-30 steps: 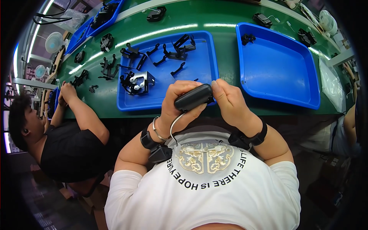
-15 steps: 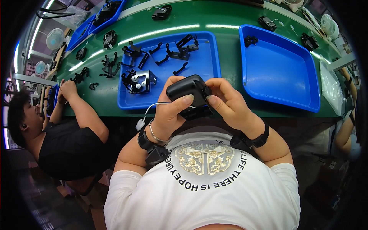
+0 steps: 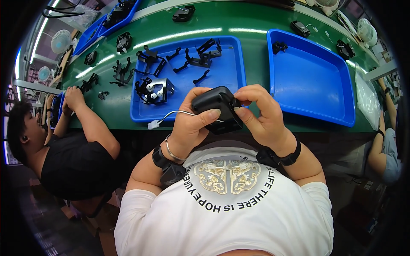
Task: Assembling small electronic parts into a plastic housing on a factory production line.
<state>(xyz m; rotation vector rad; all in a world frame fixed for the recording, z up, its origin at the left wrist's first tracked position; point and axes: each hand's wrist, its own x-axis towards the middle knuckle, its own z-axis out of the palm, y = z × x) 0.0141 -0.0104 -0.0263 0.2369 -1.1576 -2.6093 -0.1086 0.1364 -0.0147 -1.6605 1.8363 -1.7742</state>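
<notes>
Close to my chest, over the table's front edge, I hold a black plastic housing [image 3: 213, 100] with rounded corners. My left hand [image 3: 192, 121] grips its left side, thumb lying across the front face. From beside that thumb runs a white cable, ending in a white connector [image 3: 153, 124] that hangs to the left. My right hand [image 3: 262, 113] has thumb and index finger pinched at the housing's right edge; whether a small part sits between those fingertips is hidden. Just beyond my hands, a blue tray [image 3: 230, 47] holds several black brackets [image 3: 204, 53] and a bracket with white parts [image 3: 158, 90].
At the right stands another blue tray [image 3: 311, 81] with a small black part in its corner. Black units with cables [image 3: 183, 13] lie along the green table [image 3: 252, 38]. A co-worker [image 3: 77, 153] sits at the left, hands on the table. Clear plastic bags [image 3: 367, 100] lie far right.
The housing has shifted slightly right and tilted. My right index finger has lifted and bent more. The white connector has swung up and left.
</notes>
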